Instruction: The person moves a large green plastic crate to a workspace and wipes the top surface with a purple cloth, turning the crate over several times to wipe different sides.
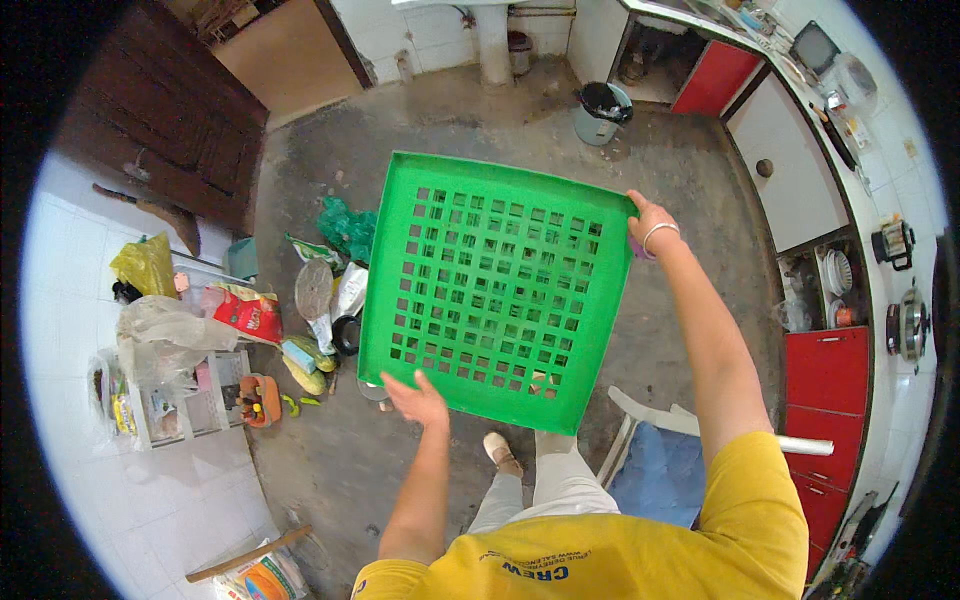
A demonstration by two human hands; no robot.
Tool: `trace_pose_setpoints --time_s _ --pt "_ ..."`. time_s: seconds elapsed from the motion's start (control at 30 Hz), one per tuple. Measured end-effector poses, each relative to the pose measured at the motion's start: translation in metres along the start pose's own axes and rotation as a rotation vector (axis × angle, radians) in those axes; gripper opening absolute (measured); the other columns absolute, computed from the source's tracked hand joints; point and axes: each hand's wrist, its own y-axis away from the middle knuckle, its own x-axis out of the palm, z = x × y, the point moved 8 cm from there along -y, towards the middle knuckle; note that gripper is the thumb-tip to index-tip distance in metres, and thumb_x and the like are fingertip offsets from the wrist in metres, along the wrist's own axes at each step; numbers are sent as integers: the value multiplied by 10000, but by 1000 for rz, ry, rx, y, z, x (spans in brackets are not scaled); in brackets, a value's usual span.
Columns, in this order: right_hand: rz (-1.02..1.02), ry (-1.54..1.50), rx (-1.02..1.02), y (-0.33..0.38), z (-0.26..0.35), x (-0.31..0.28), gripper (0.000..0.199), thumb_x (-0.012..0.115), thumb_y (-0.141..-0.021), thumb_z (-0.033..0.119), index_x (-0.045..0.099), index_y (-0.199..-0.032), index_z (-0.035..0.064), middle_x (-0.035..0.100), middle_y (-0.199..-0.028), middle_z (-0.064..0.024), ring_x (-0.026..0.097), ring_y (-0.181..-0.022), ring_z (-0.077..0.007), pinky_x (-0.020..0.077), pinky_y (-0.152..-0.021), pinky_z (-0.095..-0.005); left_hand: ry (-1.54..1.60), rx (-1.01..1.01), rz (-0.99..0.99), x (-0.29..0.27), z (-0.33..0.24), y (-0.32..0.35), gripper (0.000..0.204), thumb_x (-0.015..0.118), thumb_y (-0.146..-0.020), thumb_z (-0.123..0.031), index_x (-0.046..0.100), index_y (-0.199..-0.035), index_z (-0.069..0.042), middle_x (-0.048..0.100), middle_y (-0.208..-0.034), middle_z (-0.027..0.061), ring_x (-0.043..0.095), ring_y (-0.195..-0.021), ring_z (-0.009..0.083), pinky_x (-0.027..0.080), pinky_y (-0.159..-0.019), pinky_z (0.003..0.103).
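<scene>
A large green plastic rack (490,290), square with a grid of square holes and a raised rim, is held up in front of me above the floor. My right hand (652,222), with a bangle at the wrist, is closed round the rack's far right corner. By the near left corner is my left hand (415,398), its fingers stretched out and the thumb apart, overlapping the rack's lower edge. Whether it bears any of the rack's weight I cannot tell.
Vegetables (304,375), a red bag (247,313) and a green plastic bag (347,228) lie on the left. A white shelf unit (190,400) stands by the wall. A blue-cushioned chair (655,470) is close on my right, near red cabinets (825,370). A bin (600,118) stands far off.
</scene>
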Motion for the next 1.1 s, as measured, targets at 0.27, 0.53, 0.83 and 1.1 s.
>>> trace_pose_setpoints --time_s 0.27,0.53,0.83,1.1 --pt "-102 10 33 163 11 18 512 444 -847 225 288 -1331 283 597 -1060 -131 582 -938 -311 470 -790 -420 708 353 537 -38 -171 33 560 559 -833 -198 325 -1302 0 397 -1284 196 422 -1142 285 308 -984 382" --pt "-184 4 -5 270 3 78 511 455 -840 227 288 -1316 313 621 -888 -132 609 -775 -314 485 -646 -442 1041 -237 807 7 -160 107 708 590 -829 -263 191 -1349 7 457 -1240 183 509 -1004 236 433 -746 327" --pt "-498 -145 -343 402 18 137 516 522 -771 165 400 -1261 274 570 -708 -108 573 -586 -302 465 -510 -422 822 -336 718 -33 -78 147 714 596 -817 -317 239 -1323 37 449 -1207 171 511 -878 236 449 -644 345" --pt "-308 -187 -373 499 16 199 498 540 -769 162 415 -1250 203 586 -761 -130 577 -629 -314 475 -546 -419 898 -675 682 -92 13 214 587 592 -816 -291 343 -1245 22 448 -1097 161 462 -858 255 452 -673 372"
